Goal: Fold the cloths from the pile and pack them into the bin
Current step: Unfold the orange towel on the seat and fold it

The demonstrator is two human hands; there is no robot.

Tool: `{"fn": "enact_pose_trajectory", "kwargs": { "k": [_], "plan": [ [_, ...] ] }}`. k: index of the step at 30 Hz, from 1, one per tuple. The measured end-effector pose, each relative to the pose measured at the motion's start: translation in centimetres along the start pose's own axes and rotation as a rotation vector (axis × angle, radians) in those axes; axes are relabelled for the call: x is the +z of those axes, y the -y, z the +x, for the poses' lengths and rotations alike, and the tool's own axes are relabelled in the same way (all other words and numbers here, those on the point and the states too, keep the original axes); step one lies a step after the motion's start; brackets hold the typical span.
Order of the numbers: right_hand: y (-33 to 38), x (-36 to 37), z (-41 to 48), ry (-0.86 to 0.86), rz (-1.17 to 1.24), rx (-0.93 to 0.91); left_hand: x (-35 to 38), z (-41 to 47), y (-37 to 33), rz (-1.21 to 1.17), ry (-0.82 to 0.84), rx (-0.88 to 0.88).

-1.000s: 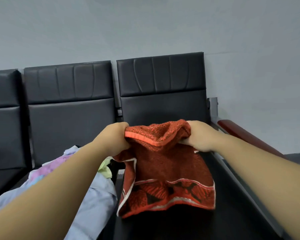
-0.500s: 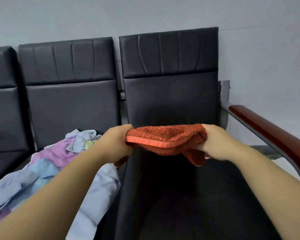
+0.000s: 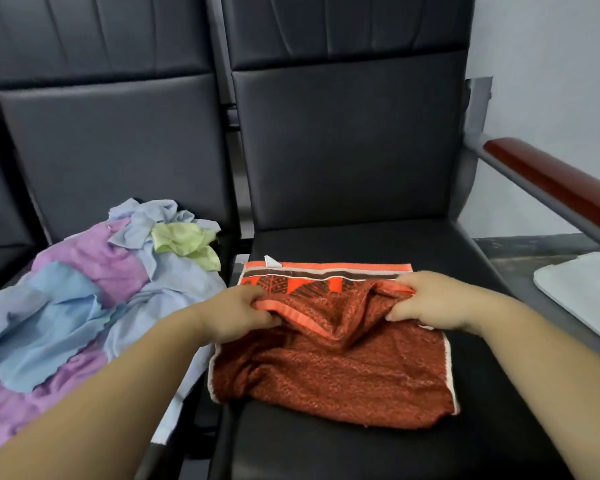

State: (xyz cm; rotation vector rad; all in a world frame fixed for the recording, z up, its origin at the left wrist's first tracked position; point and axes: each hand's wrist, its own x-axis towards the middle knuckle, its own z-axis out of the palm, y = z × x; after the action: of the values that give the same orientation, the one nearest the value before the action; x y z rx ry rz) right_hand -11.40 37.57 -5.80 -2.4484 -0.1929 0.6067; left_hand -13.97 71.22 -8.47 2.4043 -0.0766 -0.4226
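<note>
Row of black padded seats point(image 3: 118, 143) against a pale grey wall point(image 3: 548, 64). On the rightmost seat point(image 3: 343, 448), both hands busy with a rust-red towel point(image 3: 333, 368). Left hand point(image 3: 238, 315) curled, pinching the towel's orange hem near its left end. Right hand point(image 3: 430, 301) curled likewise, pinching the same hem near its right end, thumb tip showing underneath. Between the hands, the hem sagging in a slack, wrinkled dip.

Towel lying on the seat cushion: near part spread fairly flat, pale edging down the right side; far part flat too, with a patterned orange-and-black border and a small white tag at the far edge.

Just left, on the next seat, a loose pile of cloths point(image 3: 84, 289) in lilac and pale blue, a crumpled green cloth point(image 3: 184, 242) on top at the back. One pale blue edge of the pile reaching the gap beside the towel, under the left forearm.

Behind the towel, an upright black backrest point(image 3: 343, 140). At right, a red-brown armrest point(image 3: 551, 181) on a grey metal frame. Below it, dark floor point(image 3: 520, 247) and a flat white thing point(image 3: 582, 292) with a rounded corner, cut off at the edge, too little shown to tell what.
</note>
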Motion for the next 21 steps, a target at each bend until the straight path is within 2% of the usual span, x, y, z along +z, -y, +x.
{"fn": "enact_pose_trajectory", "kwargs": {
  "k": [2, 4, 7, 9, 12, 14, 16, 21],
  "plan": [
    [0.2, 0.7, 1.0, -0.094, -0.052, -0.023, 0.2, 0.5, 0.6, -0.021, -0.058, -0.006],
    [0.5, 1.2, 1.3, -0.066, -0.136, -0.003, -0.1, 0.5, 0.9, -0.101, -0.028, -0.052],
    [0.7, 1.4, 0.7, 0.18, -0.216, 0.109, -0.6, -0.7, 0.6, -0.131, 0.239, -0.153],
    [0.7, 1.3, -0.2, 0.376, -0.131, 0.176, -0.7, -1.8, 0.4, -0.086, 0.426, -0.234],
    [0.6, 1.0, -1.4, 0.54, 0.057, 0.21, -1.2, -2.9, 0.1, -0.128, 0.53, -0.326],
    [0.5, 0.9, -1.6, 0.489, 0.142, 0.196, -1.6, -3.0, 0.2, -0.16, 0.458, -0.318],
    [0.6, 1.0, -1.6, 0.354, 0.161, 0.189, -1.7, -2.7, 0.6, -0.172, 0.317, -0.285],
    [-0.2, 1.1, 0.0, 0.026, -0.114, 0.194, -1.4, -1.6, 1.4, -0.23, 0.027, -0.313]
  ]
}}
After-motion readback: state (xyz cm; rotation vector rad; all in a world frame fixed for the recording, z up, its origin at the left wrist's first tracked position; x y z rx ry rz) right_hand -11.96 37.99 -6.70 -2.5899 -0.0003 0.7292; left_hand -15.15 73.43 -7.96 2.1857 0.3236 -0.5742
